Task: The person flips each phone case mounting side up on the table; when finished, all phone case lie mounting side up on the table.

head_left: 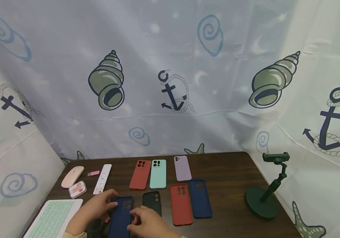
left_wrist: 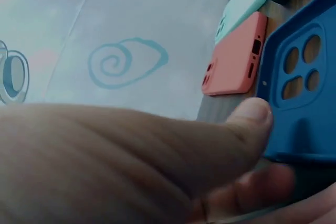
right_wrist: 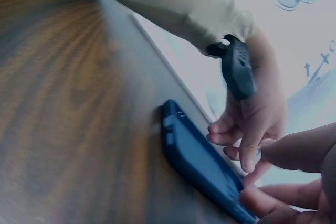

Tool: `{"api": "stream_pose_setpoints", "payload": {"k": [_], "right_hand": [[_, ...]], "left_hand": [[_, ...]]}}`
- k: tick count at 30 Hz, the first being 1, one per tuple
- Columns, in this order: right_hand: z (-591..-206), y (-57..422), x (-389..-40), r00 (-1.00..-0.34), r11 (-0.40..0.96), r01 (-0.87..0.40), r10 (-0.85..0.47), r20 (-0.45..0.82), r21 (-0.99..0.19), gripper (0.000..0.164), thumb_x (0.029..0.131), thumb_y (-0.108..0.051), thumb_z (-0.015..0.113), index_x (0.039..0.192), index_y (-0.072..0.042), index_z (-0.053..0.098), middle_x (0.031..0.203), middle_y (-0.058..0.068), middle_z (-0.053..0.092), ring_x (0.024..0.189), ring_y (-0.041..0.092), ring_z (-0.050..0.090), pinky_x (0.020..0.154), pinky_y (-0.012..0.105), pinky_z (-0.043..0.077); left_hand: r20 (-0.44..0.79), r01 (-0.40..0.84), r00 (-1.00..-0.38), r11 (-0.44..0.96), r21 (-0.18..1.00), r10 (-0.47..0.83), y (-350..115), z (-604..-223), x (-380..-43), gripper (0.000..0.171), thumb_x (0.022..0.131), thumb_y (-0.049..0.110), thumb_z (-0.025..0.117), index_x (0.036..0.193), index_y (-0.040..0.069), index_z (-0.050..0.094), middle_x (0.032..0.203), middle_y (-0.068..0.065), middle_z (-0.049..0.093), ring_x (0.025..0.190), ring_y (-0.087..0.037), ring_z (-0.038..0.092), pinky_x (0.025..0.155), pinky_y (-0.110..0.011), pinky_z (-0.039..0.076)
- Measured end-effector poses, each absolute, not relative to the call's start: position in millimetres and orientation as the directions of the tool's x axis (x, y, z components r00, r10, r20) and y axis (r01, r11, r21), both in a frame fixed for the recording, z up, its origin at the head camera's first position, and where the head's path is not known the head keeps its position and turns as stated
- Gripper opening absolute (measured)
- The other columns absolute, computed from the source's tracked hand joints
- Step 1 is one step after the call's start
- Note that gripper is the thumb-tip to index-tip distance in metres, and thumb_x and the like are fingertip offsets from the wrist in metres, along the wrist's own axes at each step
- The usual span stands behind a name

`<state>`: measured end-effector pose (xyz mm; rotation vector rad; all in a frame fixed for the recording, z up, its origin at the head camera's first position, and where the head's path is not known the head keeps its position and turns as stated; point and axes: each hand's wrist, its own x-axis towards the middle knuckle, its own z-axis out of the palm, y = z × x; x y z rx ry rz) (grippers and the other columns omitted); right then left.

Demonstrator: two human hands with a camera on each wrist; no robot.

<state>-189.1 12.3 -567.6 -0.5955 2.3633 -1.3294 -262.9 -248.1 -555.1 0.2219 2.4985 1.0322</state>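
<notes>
A dark blue phone case (head_left: 121, 216) lies on the table with its hollow side up, between both hands. In the left wrist view its rim and four camera holes show beside the thumb. My left hand (head_left: 100, 204) is at the case's left edge, thumb touching the rim and the other fingers bent loosely. My right hand (head_left: 149, 223) is at the opposite edge, thumb and forefinger apart against its side. In the right wrist view the fingertips (right_wrist: 254, 200) meet the rim of the case (right_wrist: 197, 156). A black phone case (head_left: 152, 201) lies just beyond the right hand.
Red (head_left: 140, 175), mint (head_left: 158, 174) and lilac (head_left: 183, 168) cases lie at the back. Another red case (head_left: 182, 206) and a blue one (head_left: 200, 199) lie right. Keyboard (head_left: 55, 218), mouse (head_left: 72, 177), earphone box (head_left: 77, 189) and remote (head_left: 102, 179) are left. A green stand (head_left: 262, 203) is far right.
</notes>
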Motion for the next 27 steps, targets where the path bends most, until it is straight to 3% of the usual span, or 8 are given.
{"api": "stream_pose_setpoints", "payload": {"k": [4, 10, 17, 27], "right_hand": [[-559, 21, -196, -0.877, 0.344, -0.157, -0.479, -0.029, -0.926, 0.026, 0.096, -0.032, 0.070, 0.121, -0.023, 0.069, 0.082, -0.016, 0.065, 0.062, 0.000, 0.054, 0.057, 0.022, 0.045], [-552, 33, -220, -0.935, 0.287, -0.093, -0.354, -0.015, -0.953, 0.016, 0.097, -0.029, 0.068, 0.113, -0.026, 0.070, 0.080, -0.008, 0.064, 0.053, 0.009, 0.054, 0.052, 0.027, 0.045], [-555, 41, -257, -0.967, 0.266, -0.009, -0.249, -0.060, -0.964, 0.026, 0.099, -0.031, 0.066, 0.123, -0.023, 0.067, 0.090, -0.001, 0.065, 0.061, 0.023, 0.062, 0.047, 0.033, 0.044], [-564, 36, -296, -0.972, 0.413, -0.021, -0.223, -0.079, -0.910, 0.047, 0.099, -0.030, 0.065, 0.140, -0.009, 0.056, 0.090, 0.001, 0.069, 0.054, 0.022, 0.059, 0.043, 0.032, 0.044]], "left_hand": [[-0.261, 0.037, -0.925, 0.749, 0.661, 0.276, -241, -545, -263, 0.041, 0.095, 0.028, 0.071, 0.128, 0.008, 0.059, 0.074, -0.008, 0.063, 0.052, -0.022, 0.064, 0.050, -0.036, 0.052], [-0.169, 0.146, -0.918, 0.704, 0.695, 0.357, -224, -528, -270, 0.043, 0.097, 0.038, 0.067, 0.130, 0.010, 0.060, 0.090, -0.006, 0.071, 0.072, -0.020, 0.066, 0.062, -0.036, 0.051], [-0.010, 0.279, -0.933, 0.742, 0.609, 0.359, -202, -524, -297, 0.039, 0.094, 0.039, 0.072, 0.125, 0.017, 0.064, 0.110, -0.005, 0.064, 0.097, -0.013, 0.064, 0.081, -0.038, 0.054], [-0.008, 0.276, -0.940, 0.775, 0.569, 0.341, -181, -540, -335, 0.055, 0.092, 0.029, 0.075, 0.139, 0.007, 0.056, 0.116, -0.018, 0.056, 0.101, -0.026, 0.062, 0.082, -0.045, 0.054]]}}
